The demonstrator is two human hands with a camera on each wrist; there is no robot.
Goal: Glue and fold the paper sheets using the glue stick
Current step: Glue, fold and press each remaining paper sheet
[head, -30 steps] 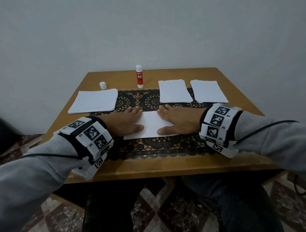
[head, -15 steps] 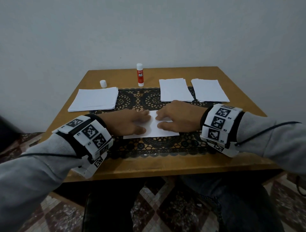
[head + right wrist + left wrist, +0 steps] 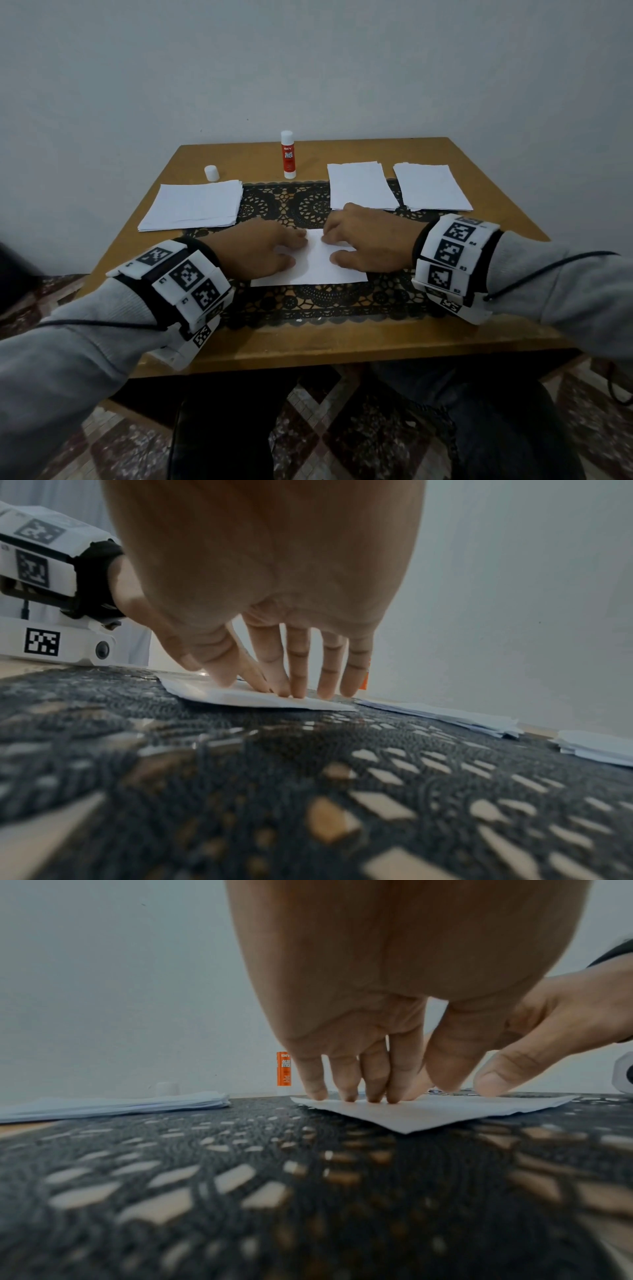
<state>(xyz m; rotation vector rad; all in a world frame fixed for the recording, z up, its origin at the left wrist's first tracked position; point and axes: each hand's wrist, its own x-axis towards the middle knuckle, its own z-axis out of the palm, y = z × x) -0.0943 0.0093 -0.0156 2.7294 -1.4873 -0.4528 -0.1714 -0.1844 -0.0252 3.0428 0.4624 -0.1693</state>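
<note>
A folded white paper sheet lies on the black lace mat at the table's middle. My left hand presses its fingertips onto the sheet's left part near the far edge. My right hand does the same on the right part, fingertips down and palm raised. Neither hand grips anything. The sheet stays flat under both hands. The red and white glue stick stands upright and uncapped at the back of the table. Its white cap sits to the left of it.
A stack of white sheets lies at the back left. Two smaller paper piles lie at the back right, just beyond my right hand. The wooden table ends close in front, and a wall stands behind it.
Both hands rose from lying flat on the sheet to standing on their fingertips. They slid toward each other and toward the sheet's far edge.
</note>
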